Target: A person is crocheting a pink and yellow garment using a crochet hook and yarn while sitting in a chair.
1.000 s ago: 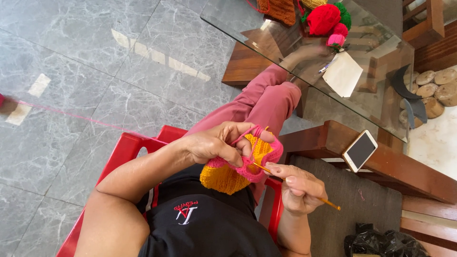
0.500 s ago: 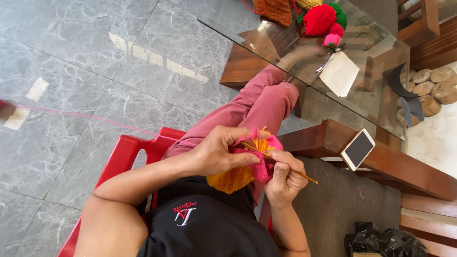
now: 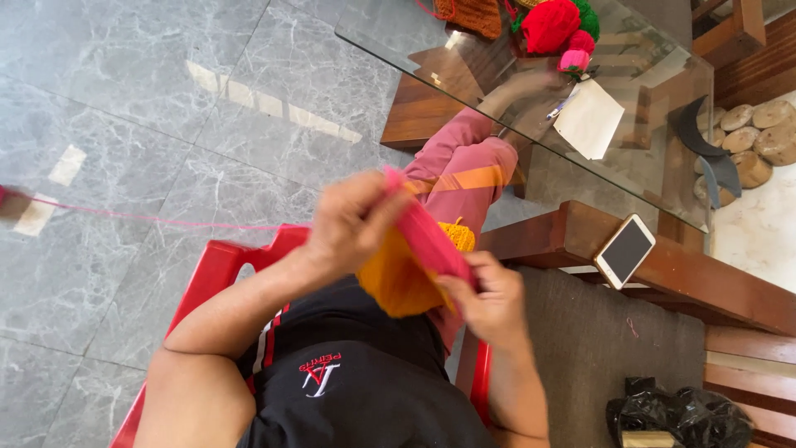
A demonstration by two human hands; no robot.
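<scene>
Knitted piece [image 3: 414, 265], pink over orange yarn, held above the lap: judged light, soft, floppy and stretchy; left hand [image 3: 352, 220] closed on its upper pink edge, right hand [image 3: 489, 299] pinching the lower end, the sensible holds.

The person is sitting on a red plastic chair [image 3: 217, 270], both hands gripping a piece of orange and pink knitting [image 3: 414, 261]. The left hand [image 3: 352, 222] is pinching its pink edge at the upper end, and the right hand [image 3: 489, 299] is clutching the lower end at about four o'clock from it. A pink yarn strand [image 3: 166, 221] is running off toward nine o'clock. A phone [image 3: 624, 250] is lying on the wooden bench [image 3: 705, 286] at three o'clock.
</scene>
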